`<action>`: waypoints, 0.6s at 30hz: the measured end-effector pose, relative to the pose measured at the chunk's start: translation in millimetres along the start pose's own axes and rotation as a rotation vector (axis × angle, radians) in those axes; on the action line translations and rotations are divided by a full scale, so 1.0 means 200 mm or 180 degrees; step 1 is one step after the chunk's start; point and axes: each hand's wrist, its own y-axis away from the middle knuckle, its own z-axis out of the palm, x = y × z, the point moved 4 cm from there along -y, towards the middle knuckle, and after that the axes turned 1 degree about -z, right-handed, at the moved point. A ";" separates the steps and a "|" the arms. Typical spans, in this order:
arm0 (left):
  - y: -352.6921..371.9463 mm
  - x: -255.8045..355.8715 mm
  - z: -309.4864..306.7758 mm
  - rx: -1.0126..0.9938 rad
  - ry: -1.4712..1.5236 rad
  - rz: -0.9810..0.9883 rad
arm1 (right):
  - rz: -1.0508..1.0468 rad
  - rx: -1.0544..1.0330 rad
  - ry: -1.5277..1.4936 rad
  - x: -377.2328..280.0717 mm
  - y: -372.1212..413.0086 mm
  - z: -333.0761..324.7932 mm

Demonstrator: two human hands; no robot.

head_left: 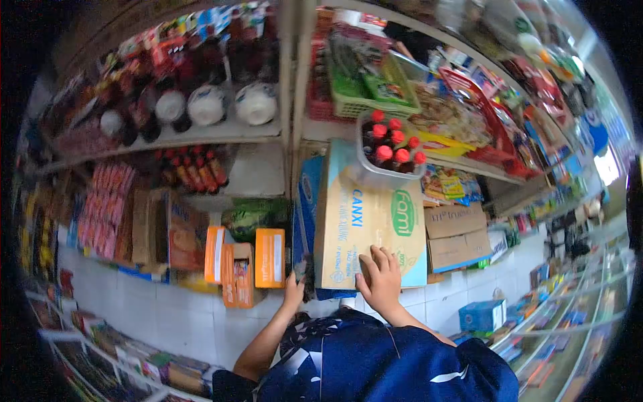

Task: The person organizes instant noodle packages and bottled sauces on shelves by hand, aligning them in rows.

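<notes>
Centrally, I record a cardboard box against the shelving, with orange cartons to its left and a tub of red-capped bottles on top. Right hand lies open, flat on the box face. Left hand is at its lower left edge, grip undetermined.

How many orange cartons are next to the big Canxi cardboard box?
3 orange cartons: left, lower middle, right, beside the cardboard box. Others may be hidden behind.
</notes>
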 end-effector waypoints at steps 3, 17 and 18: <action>0.04 -0.13 -0.07 -0.0542 -0.0696 0.0153 | 0.0068 0.0245 0.0095 0.00 0.01 -0.01; 0.29 0.26 0.12 -0.1842 -0.2347 0.0529 | 0.0451 -0.0373 -0.3871 0.37 0.30 -0.14; 0.33 0.36 0.20 -0.2050 -0.2415 0.1019 | 0.0579 -0.0414 -0.4069 0.44 0.35 -0.17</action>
